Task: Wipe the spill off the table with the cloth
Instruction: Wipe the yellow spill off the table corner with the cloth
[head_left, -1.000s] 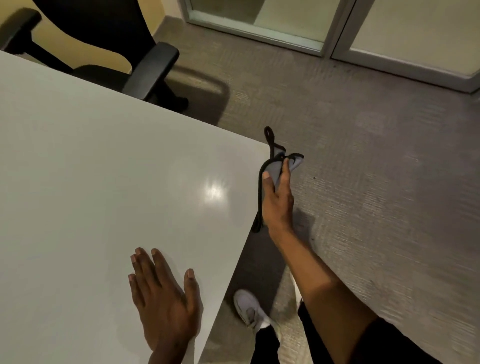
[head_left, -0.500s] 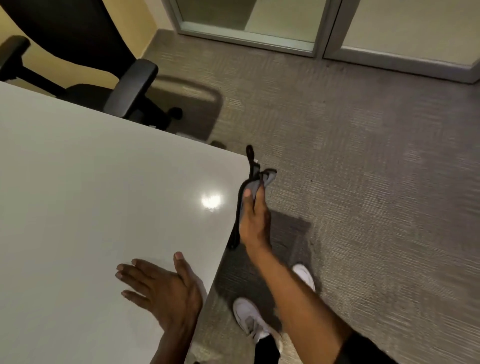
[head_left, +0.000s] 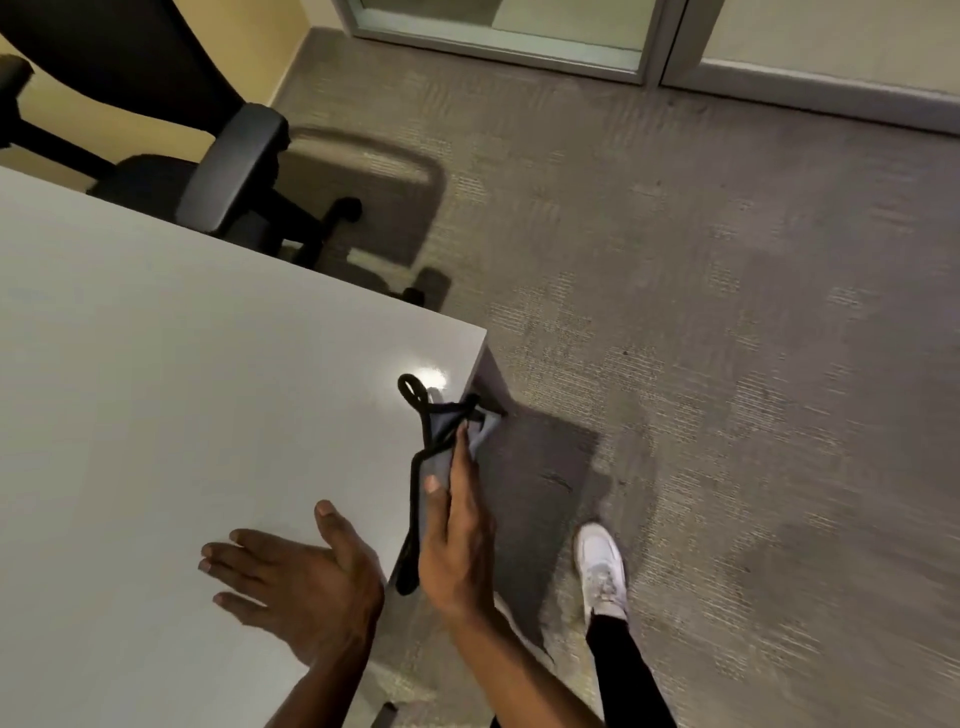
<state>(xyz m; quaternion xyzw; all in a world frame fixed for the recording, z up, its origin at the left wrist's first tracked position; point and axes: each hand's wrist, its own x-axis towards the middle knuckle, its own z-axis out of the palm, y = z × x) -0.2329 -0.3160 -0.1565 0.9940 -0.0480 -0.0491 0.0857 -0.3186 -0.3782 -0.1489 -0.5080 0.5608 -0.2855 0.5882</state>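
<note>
cloth held at table edge; no spill visible on the surface

the table runs off to the left of both sets of fingers, pale and glossy, one glare spot just beyond the right fingertips; no spill can be made out, so wiping may land on the wrong patch. the office chair stands well beyond the fingers, apart from the work. the left hand lies flat on the table, fingers spread wide, holding nothing; likely it would block a sweep toward it. the right hand pinches the grey cloth between thumb and fingers, over the table's edge. the cloth is bunched, its black loop above the fingertips, its tail hanging below the palm; wiping bunched risks smearing, and the light pinch risks dropping it to the floor.
</note>
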